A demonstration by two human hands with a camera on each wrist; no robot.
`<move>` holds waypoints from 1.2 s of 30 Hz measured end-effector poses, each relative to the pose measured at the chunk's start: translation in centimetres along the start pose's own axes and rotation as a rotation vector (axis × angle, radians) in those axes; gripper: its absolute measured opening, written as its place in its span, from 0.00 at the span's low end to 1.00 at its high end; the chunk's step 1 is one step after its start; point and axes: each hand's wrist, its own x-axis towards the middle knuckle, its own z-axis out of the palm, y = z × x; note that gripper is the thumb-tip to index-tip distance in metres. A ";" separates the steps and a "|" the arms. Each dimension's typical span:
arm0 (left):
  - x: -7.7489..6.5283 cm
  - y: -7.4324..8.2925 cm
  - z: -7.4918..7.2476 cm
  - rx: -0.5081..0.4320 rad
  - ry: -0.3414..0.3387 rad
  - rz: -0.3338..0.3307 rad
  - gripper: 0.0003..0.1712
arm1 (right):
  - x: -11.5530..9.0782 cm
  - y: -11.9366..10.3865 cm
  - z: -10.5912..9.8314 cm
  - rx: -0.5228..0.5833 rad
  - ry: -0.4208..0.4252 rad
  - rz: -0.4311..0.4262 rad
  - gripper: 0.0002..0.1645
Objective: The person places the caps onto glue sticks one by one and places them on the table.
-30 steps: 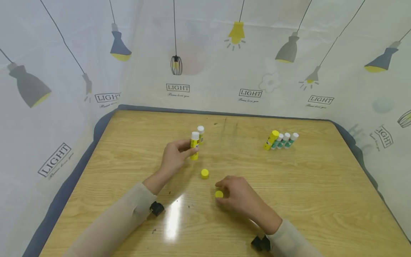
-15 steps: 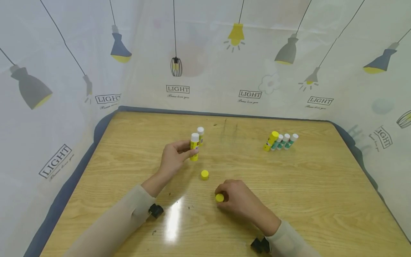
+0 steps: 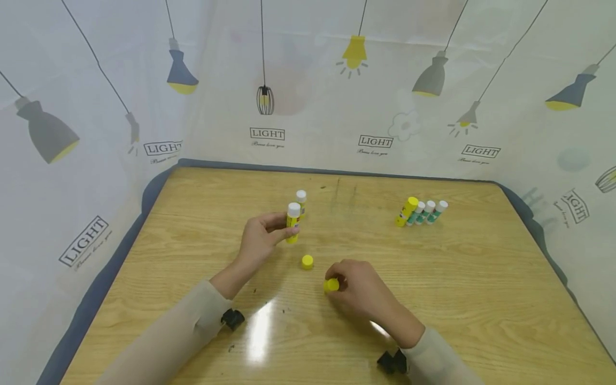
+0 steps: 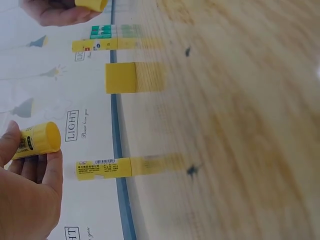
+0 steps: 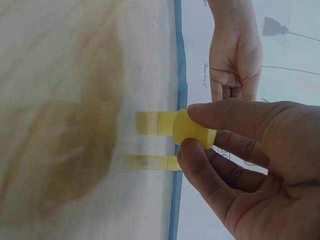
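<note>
My left hand (image 3: pixel 260 235) grips a yellow glue stick (image 3: pixel 293 211) with a white top, clear of the tabletop in the left wrist view. A second white-topped glue stick (image 3: pixel 301 197) stands on the table just behind it. Between thumb and fingertips, my right hand (image 3: pixel 363 286) pinches a yellow cap (image 5: pixel 195 131), slightly above the wood. Another yellow cap (image 3: pixel 307 262) sits on the table between the two hands. In the left wrist view, this loose cap (image 4: pixel 120 77) and the standing glue stick (image 4: pixel 102 169) both rest on the surface.
At the right rear stand a yellow-capped glue stick (image 3: pixel 407 212) and several smaller green-and-white sticks (image 3: pixel 425 213) in a close row. A patterned cloth (image 3: pixel 317 107) hangs behind the wooden table (image 3: pixel 481 278) and along its sides.
My right fingers have closed on the cap and raised it slightly off the table. My left hand stays nearly in place, its glue stick tipped a little toward the camera.
</note>
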 end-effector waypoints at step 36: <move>-1.2 0.1 0.1 0.013 -0.047 0.039 0.23 | 1.0 0.9 -2.6 0.377 0.319 0.118 0.16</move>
